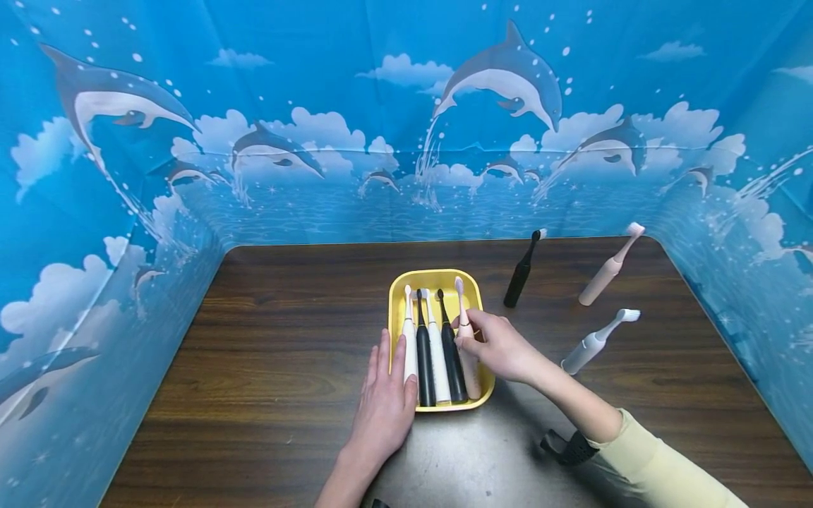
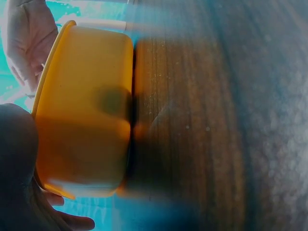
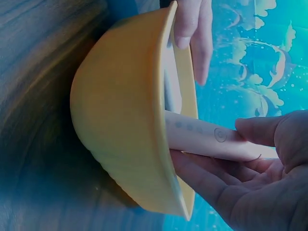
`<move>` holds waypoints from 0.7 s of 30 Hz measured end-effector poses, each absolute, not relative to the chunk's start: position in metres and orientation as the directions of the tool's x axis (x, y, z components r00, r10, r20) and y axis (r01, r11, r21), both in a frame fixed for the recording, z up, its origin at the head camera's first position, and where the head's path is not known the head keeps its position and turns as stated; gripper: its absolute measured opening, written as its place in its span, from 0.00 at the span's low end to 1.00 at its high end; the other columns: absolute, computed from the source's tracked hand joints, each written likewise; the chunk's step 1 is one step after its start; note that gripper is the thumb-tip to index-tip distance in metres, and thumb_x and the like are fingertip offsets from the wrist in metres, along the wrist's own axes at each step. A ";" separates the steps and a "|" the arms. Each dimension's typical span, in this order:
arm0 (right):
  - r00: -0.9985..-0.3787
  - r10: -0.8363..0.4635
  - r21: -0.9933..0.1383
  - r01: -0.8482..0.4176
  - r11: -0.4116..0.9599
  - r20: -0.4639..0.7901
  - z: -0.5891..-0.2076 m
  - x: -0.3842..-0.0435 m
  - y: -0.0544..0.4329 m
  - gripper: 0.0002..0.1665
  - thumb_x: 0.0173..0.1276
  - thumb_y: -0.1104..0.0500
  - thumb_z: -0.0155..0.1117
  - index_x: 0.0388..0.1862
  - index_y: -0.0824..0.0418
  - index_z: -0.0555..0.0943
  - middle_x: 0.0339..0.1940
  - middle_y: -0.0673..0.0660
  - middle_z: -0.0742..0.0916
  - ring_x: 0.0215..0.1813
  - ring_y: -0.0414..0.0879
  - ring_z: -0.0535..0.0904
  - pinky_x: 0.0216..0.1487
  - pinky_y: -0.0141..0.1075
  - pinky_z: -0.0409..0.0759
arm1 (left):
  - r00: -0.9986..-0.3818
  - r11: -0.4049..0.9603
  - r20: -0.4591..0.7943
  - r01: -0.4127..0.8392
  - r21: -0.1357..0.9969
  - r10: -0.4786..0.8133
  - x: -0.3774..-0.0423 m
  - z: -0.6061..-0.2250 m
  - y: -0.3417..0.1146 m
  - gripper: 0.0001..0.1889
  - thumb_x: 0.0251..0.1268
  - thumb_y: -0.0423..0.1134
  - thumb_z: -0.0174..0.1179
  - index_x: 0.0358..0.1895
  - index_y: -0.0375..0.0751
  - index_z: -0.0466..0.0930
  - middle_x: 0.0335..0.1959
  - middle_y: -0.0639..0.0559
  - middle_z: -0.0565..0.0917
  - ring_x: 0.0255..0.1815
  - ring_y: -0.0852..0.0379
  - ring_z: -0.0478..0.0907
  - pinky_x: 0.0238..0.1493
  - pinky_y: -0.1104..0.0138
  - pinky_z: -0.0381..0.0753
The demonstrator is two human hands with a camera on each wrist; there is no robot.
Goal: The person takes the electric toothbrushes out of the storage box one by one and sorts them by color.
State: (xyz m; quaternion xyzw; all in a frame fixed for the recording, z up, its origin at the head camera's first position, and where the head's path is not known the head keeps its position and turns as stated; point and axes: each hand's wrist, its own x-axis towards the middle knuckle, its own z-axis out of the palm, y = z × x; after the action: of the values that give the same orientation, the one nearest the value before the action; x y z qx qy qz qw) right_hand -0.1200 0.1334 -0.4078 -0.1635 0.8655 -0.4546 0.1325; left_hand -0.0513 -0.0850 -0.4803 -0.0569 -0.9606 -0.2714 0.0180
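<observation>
A yellow tray (image 1: pixel 438 408) holds several electric toothbrushes laid side by side, white and black ones alternating. My right hand (image 1: pixel 502 346) pinches a pink electric toothbrush (image 1: pixel 470 367) between thumb and fingers at the tray's right side. In the right wrist view the handle of this pink toothbrush (image 3: pixel 207 137) slants out over the rim, its round button facing up toward the thumb. My left hand (image 1: pixel 385 406) rests at the tray's left front edge with straight fingers, beside the nearest white toothbrush (image 1: pixel 409 346). The left wrist view shows the outer wall of the yellow tray (image 2: pixel 86 106) close up.
Right of the tray, a black toothbrush (image 1: pixel 521 275), a pink toothbrush (image 1: pixel 603 279) and a white toothbrush (image 1: pixel 587 349) stand upright on the dark wooden table (image 1: pixel 286 339). A blue dolphin-print curtain (image 1: pixel 356 85) borders the table at the back and sides.
</observation>
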 end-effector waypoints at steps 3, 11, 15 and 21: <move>-0.921 -0.389 -0.832 -0.195 0.520 -0.027 -0.403 -0.121 0.138 0.10 0.75 0.65 0.63 0.52 0.67 0.79 0.39 0.55 0.86 0.40 0.47 0.82 0.35 0.40 0.83 | -0.991 0.846 0.085 0.133 0.516 0.104 -0.051 -0.480 -0.085 0.34 0.77 0.43 0.53 0.82 0.43 0.56 0.84 0.39 0.46 0.80 0.30 0.51 0.70 0.37 0.63; -0.940 -0.336 -0.820 -0.243 0.518 0.066 -0.380 -0.124 0.157 0.12 0.74 0.66 0.64 0.54 0.69 0.79 0.43 0.60 0.88 0.44 0.51 0.85 0.38 0.42 0.86 | -0.984 0.836 0.134 0.169 0.522 0.115 -0.050 -0.480 -0.086 0.34 0.76 0.42 0.54 0.81 0.41 0.58 0.83 0.37 0.49 0.79 0.28 0.52 0.69 0.36 0.64; -0.949 -0.302 -0.832 -0.236 0.502 0.086 -0.368 -0.125 0.168 0.14 0.74 0.66 0.64 0.55 0.71 0.78 0.45 0.63 0.88 0.45 0.53 0.87 0.36 0.42 0.88 | -0.983 0.833 0.139 0.172 0.525 0.116 -0.050 -0.479 -0.086 0.34 0.76 0.42 0.54 0.81 0.41 0.57 0.84 0.38 0.48 0.79 0.29 0.52 0.66 0.34 0.66; -0.960 -0.242 -0.801 -0.255 0.542 0.142 -0.353 -0.126 0.185 0.14 0.73 0.67 0.65 0.55 0.71 0.79 0.44 0.65 0.88 0.43 0.54 0.88 0.36 0.38 0.87 | -0.984 0.834 0.132 0.171 0.525 0.119 -0.050 -0.479 -0.086 0.34 0.76 0.42 0.54 0.82 0.42 0.57 0.84 0.38 0.47 0.79 0.29 0.51 0.65 0.33 0.67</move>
State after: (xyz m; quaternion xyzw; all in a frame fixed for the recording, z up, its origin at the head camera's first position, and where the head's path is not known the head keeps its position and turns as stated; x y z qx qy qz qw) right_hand -0.1259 0.1854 -0.3531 -0.1415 0.8780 -0.4572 -0.0072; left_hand -0.0495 -0.0864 -0.4790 -0.0758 -0.9564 -0.2781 0.0467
